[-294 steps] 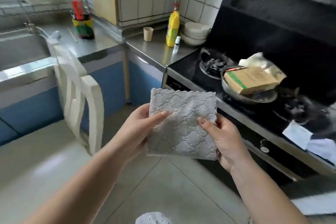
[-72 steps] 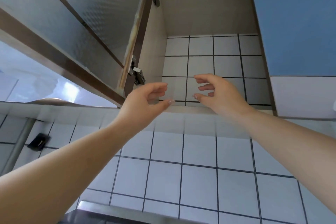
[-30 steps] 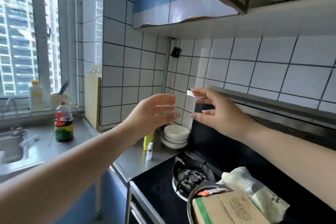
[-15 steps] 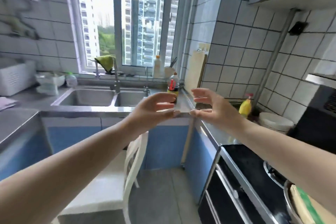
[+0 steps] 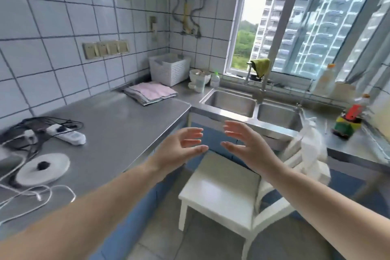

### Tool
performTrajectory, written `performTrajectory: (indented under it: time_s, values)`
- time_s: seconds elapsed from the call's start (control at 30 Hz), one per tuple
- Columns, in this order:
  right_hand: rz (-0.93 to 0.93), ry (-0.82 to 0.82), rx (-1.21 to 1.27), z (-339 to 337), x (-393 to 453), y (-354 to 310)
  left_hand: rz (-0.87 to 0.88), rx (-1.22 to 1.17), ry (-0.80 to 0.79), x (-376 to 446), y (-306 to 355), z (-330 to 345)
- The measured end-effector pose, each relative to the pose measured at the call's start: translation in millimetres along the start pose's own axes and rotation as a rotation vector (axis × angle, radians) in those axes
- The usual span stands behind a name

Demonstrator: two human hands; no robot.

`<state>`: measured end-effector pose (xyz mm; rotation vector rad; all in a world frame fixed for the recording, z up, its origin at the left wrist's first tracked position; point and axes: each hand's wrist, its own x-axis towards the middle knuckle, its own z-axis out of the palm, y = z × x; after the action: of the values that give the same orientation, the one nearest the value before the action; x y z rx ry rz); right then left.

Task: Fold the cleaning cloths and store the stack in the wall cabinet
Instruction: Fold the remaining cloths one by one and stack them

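Both hands, left (image 5: 183, 147) and right (image 5: 244, 146), swung from the cabinet toward the cloth stack (image 5: 150, 93) on the surface (image 5: 118, 124), each grip released, likely fetching more.

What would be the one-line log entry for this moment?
left hand: open, empty | right hand: open, empty | cloth stack: on counter
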<state>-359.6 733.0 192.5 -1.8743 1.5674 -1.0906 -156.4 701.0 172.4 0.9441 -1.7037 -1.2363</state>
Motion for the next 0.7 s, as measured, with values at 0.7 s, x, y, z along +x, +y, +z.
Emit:
performTrajectory:
  time_s: [0.7]
  values:
    - [-0.029, -0.455, 0.214, 212, 260, 43, -0.236, -0.070, 0.495, 118, -138, -193]
